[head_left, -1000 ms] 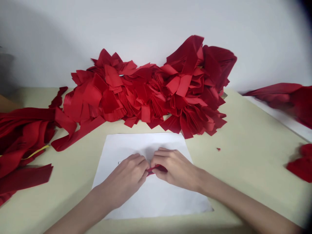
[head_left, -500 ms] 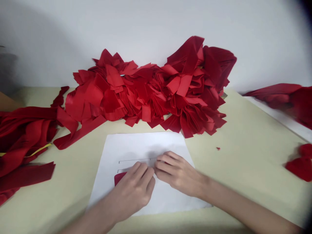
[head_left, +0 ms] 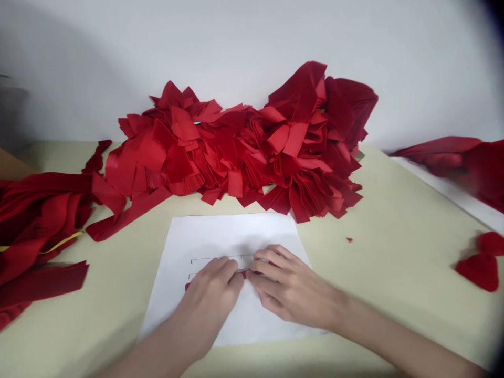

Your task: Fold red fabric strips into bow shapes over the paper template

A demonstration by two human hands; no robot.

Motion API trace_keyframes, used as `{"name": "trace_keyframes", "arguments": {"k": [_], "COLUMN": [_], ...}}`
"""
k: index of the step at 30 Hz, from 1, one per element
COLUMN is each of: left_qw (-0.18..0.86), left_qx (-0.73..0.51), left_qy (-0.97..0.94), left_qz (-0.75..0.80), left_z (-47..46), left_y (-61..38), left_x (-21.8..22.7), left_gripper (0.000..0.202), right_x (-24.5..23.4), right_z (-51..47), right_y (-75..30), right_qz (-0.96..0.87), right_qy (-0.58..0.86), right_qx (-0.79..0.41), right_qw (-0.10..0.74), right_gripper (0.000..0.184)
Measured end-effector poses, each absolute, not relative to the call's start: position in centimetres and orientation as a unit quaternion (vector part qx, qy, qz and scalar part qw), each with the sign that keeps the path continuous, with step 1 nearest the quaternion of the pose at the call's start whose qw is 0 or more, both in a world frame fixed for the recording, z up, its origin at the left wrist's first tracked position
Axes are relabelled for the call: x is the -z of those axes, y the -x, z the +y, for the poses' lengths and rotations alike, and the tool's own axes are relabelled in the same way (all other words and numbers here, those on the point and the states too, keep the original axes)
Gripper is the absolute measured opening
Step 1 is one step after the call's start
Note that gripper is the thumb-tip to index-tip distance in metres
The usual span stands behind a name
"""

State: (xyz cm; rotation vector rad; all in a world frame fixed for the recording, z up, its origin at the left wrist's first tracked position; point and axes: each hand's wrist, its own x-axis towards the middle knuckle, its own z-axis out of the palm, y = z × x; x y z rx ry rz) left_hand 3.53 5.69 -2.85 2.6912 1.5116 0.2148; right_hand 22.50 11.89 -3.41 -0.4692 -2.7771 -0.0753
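Note:
Over a white paper sheet marked with thin ruled lines, my two hands work close together. My left hand is closed, its fingers pinching a red velvety ribbon piece. A bit of that ribbon shows in the gap between the hands, and a corner peeks out left of the left hand. My right hand has curled fingers and grips the same ribbon piece at its right part. Most of the ribbon is hidden under the fingers.
A large heap of cut red ribbon pieces lies behind the paper. Long red ribbons with a yellow strip are at the left. At the right are small red pieces and a white board bearing red fabric.
My left hand has shifted slightly left and rolled over, covering more of the ribbon's left end. A bit of red now shows between the hands. The right hand stays nearly in place.

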Motion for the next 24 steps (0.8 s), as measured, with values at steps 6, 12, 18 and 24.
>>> {"name": "trace_keyframes", "arguments": {"k": [6, 12, 18, 24], "left_qw": [0.021, -0.094, -0.114, 0.119], "left_qx": [-0.047, -0.070, -0.046, -0.227], "left_qy": [-0.864, -0.880, -0.897, -0.788], "left_qz": [0.500, 0.459, 0.425, 0.560], "left_z": [6.3, 6.0, 6.8, 8.4], "left_y": [-4.1, -5.4, -5.2, -3.5], "left_x": [2.0, 1.9, 2.6, 2.6], "left_gripper": [0.028, 0.025, 0.022, 0.018], "right_x": [3.0, 2.3, 1.9, -0.1], "right_z": [12.0, 12.6, 13.5, 15.3], "right_y": [-22.4, -22.2, -21.5, -22.8], "right_qz": [-0.975, -0.969, -0.928, -0.801], "right_qy": [0.176, 0.199, 0.249, 0.396], "right_qx": [-0.011, -0.112, -0.260, -0.348], "right_qw": [0.135, 0.098, 0.091, 0.283], "right_gripper": [0.018, 0.021, 0.022, 0.027]}}
